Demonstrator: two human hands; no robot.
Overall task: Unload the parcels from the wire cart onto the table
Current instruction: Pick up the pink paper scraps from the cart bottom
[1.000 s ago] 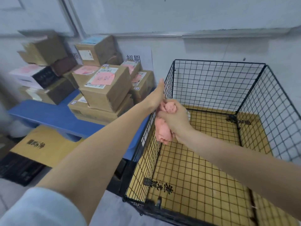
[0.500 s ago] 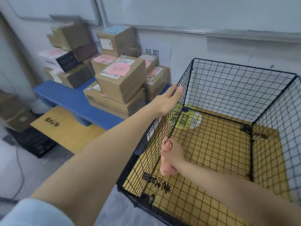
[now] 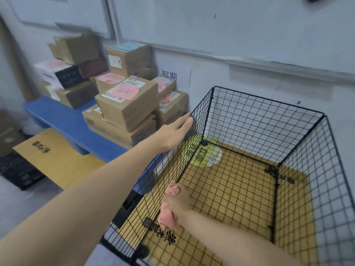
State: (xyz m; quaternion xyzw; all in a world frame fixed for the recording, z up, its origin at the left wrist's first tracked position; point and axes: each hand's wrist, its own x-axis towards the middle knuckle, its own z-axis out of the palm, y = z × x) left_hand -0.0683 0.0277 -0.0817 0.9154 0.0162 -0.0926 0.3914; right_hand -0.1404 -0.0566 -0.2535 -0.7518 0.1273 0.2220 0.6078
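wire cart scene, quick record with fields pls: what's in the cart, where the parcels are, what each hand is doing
wire cart: no parcels visible inside; floor lined with yellow cardboard
parcels: stacked on the blue table, left of the cart
left hand: fingers straight, resting on the top edge of the cart's left wall
right hand: inside the cart, grips a crumpled pink wad
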